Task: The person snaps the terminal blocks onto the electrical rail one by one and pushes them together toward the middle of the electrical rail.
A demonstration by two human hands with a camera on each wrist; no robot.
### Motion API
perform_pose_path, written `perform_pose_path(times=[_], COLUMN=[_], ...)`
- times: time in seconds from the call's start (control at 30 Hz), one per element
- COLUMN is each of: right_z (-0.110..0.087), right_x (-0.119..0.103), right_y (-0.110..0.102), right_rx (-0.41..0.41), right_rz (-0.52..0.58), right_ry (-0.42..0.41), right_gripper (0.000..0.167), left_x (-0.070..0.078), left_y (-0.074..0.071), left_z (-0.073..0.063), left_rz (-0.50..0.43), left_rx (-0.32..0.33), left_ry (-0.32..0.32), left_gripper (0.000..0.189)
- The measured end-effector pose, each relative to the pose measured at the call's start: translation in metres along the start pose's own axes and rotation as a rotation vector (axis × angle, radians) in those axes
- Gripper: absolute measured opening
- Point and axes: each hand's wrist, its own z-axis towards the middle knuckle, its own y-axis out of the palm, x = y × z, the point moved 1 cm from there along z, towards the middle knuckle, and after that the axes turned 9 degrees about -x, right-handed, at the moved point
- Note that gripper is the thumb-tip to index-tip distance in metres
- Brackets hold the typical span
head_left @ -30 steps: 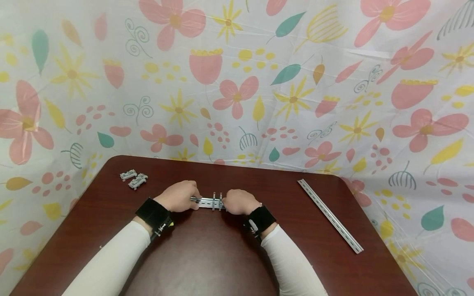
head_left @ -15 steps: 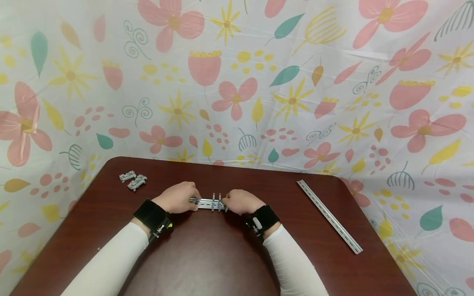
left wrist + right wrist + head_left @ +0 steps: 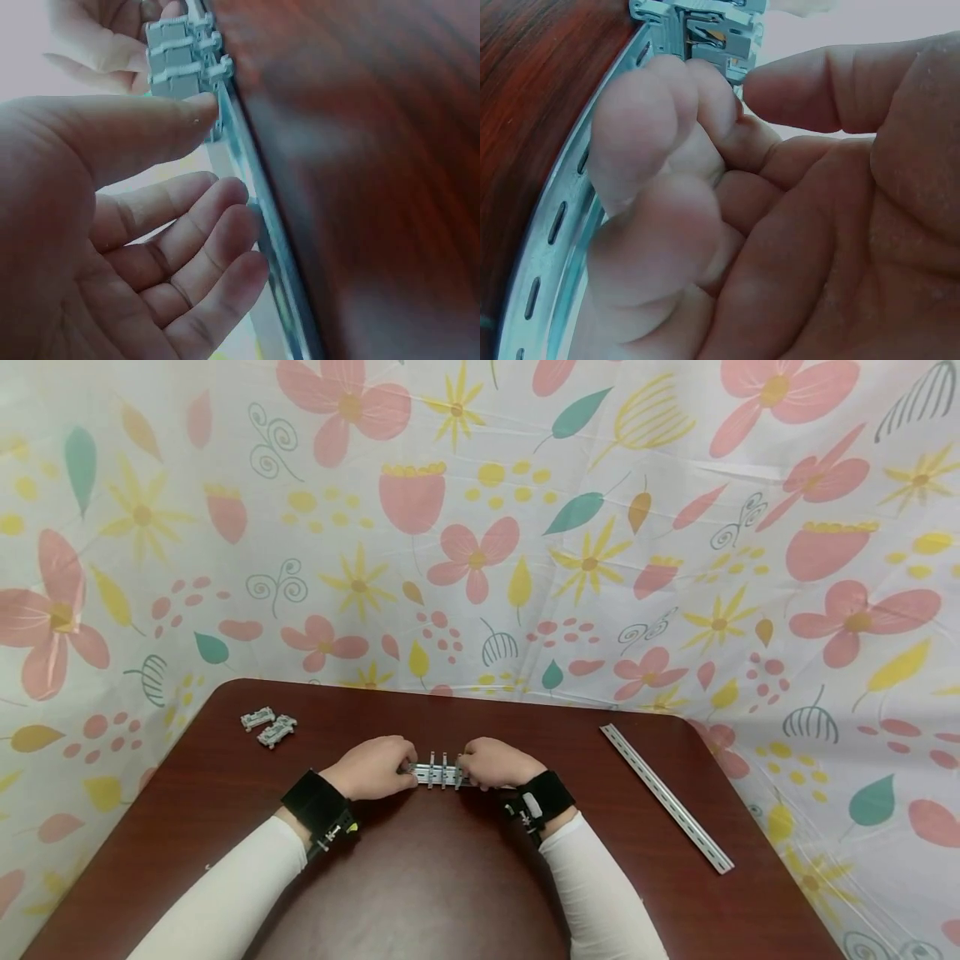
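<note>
A short slotted metal DIN rail [image 3: 423,774] lies crosswise between the hands. Three thin grey terminal blocks [image 3: 178,58] stand side by side on it. My left hand [image 3: 375,767] holds the rail just left of the blocks; in the left wrist view its thumb tip meets the nearest block and the bent fingers lie along the rail. My right hand [image 3: 501,763] pinches the rightmost terminal block [image 3: 724,37] between thumb and forefinger. Its other fingers curl beside the rail [image 3: 556,221], which runs on past them. The hands partly cover the rail in the head view.
Loose grey terminal blocks [image 3: 276,732] lie at the table's back left. A longer slotted rail [image 3: 667,797] lies slanted on the right side of the brown table [image 3: 450,877]. A floral curtain [image 3: 480,527] hangs behind the table's far edge.
My left hand has slid right along the rail, closer to the blocks. The right hand has shifted slightly right, so a third block shows between the hands in the head view.
</note>
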Motion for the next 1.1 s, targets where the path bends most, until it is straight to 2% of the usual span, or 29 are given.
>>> perform_pose_path(times=[0.2,0.43,0.7,0.93,1.1], right_z=[-0.001,0.005,0.011,0.011,0.012], right_x=[0.001,0.003,0.007,0.002,-0.001], right_y=[-0.001,-0.001,0.002,0.004,0.006], right_rx=[-0.015,-0.025,-0.005,-0.002,0.015], right_rz=[0.031,-0.07,-0.152,-0.176,-0.192], right_ry=[-0.018,-0.013,-0.049,-0.064,-0.08], right_gripper=[0.027,0.022,0.033,0.026,0.027], left_x=[0.005,0.004,0.003,0.003,0.003], left_y=[0.005,0.007,0.014,0.017,0.016], left_z=[0.001,0.004,0.009,0.01,0.009], left_rz=[-0.011,-0.017,-0.012,-0.005,0.003], left_rx=[-0.018,-0.011,0.018,0.01,0.009], left_ry=[0.003,0.002,0.058,0.098,0.132], left_gripper=[0.021,0.018,0.011,0.007,0.005])
